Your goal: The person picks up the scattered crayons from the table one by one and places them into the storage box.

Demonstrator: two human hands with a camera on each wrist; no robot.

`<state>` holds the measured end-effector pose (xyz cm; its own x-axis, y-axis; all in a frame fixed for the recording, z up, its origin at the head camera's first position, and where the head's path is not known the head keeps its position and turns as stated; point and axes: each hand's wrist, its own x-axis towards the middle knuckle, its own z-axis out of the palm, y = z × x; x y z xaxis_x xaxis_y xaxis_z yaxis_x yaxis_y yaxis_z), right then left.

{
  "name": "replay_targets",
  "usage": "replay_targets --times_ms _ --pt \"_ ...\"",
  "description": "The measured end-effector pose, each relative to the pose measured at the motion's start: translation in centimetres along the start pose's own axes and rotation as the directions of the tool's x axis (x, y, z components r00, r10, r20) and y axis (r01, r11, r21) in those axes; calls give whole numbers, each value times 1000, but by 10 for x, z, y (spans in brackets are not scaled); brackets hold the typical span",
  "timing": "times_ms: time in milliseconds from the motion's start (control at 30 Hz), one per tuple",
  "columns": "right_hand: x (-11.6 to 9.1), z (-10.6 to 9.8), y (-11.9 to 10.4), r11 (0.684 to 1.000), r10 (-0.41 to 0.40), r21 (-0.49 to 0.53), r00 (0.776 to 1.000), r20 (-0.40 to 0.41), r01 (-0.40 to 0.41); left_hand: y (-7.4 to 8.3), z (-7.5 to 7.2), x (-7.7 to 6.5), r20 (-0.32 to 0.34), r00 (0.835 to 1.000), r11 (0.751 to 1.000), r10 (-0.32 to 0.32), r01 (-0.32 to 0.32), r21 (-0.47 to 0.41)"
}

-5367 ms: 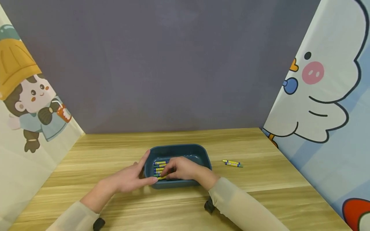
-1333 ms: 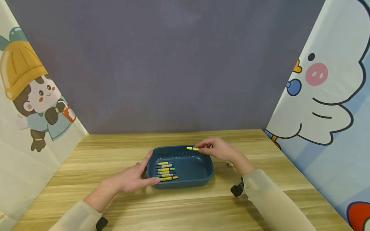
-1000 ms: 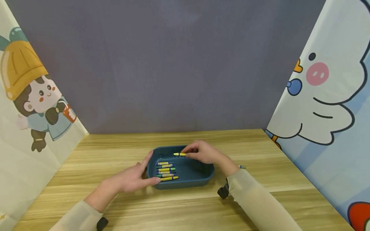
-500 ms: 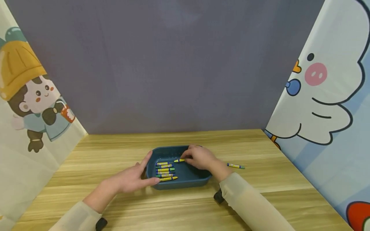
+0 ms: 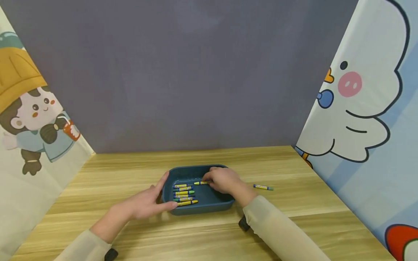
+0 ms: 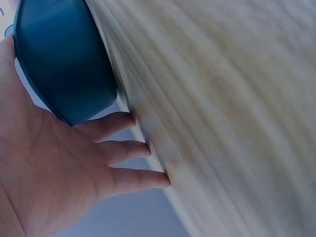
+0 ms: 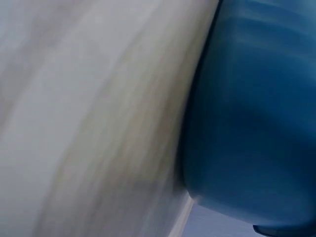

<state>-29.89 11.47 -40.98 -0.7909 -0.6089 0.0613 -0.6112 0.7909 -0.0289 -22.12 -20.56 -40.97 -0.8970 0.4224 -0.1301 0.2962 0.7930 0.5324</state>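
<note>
A dark blue tray [image 5: 202, 209] stands on the wooden table. My right hand [image 5: 226, 180] reaches into it and pinches a yellow crayon [image 5: 199, 183] low over the tray's floor; whether the crayon touches the floor I cannot tell. Left of that crayon lies a row of several yellow and green crayons [image 5: 184, 193] with blue-banded wrappers. My left hand [image 5: 142, 204] rests at the tray's left end, thumb near the front corner and index finger at the back corner. In the left wrist view, straight fingers [image 6: 129, 180] touch the table beside the tray wall [image 6: 69, 59]. The right wrist view hides the right hand.
One green crayon [image 5: 263, 187] lies on the table to the right of the tray, near the right forearm. A grey panel [image 5: 196, 79] rises behind the table [image 5: 130, 235], and printed cartoon panels [image 5: 359, 137] flank it on both sides.
My right hand has carried the yellow crayon from the table at right, over the tray's back rim and down into the tray. The left hand has stayed at the tray's left end.
</note>
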Motion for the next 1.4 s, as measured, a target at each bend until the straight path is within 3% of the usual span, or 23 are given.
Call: replay_targets --times_ms 333,767,1000,1133,1267,1400 --pt "5 3 -2 1000 -13 -26 1000 -11 13 -3 0 -3 -6 1000 1000 -8 8 2" --pt "4 2 -3 1000 0 12 1000 -12 1 -1 -2 -4 -11 1000 1000 1 -1 -2" --pt "4 0 1 990 35 141 999 -25 -32 1 -3 -4 -5 1000 1000 -7 7 -6" --pt "4 1 6 959 53 282 993 -102 -22 2 -3 -3 -10 1000 1000 -5 5 -1" --pt "0 -1 16 883 72 468 974 -214 38 2 -2 -2 -4 1000 1000 -9 9 2" --pt "-12 -11 30 828 87 556 961 -262 76 3 0 -1 3 1000 1000 -18 18 5"
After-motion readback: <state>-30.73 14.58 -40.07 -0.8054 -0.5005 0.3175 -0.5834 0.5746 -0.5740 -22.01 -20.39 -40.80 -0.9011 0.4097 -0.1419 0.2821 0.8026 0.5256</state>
